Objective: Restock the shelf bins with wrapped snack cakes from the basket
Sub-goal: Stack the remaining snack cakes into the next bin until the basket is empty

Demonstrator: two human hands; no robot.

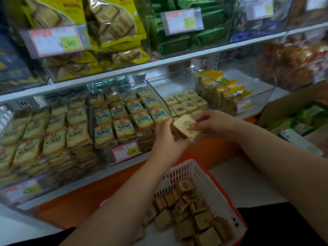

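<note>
Two hands meet on one wrapped snack cake (pixel 186 126) at the centre of your view. Your left hand (pixel 166 139) curls up around its lower left side from 7 o'clock, and your right hand (pixel 213 124) pinches its upper right edge from 3 o'clock, fingers bent over the wrapper. The cake is a pale square block in clear wrap with a faint reddish print on its face, tilted so that face turns toward you. It hangs just in front of a clear shelf bin (pixel 177 86) at 12 o'clock, where matching cakes (pixel 184 102) lie in rows. Both forearms reach up from the bottom edge, converging. Beneath them at 6 o'clock sits the white slotted basket (pixel 209 189), with more cakes heaped inside in shadow.
</note>
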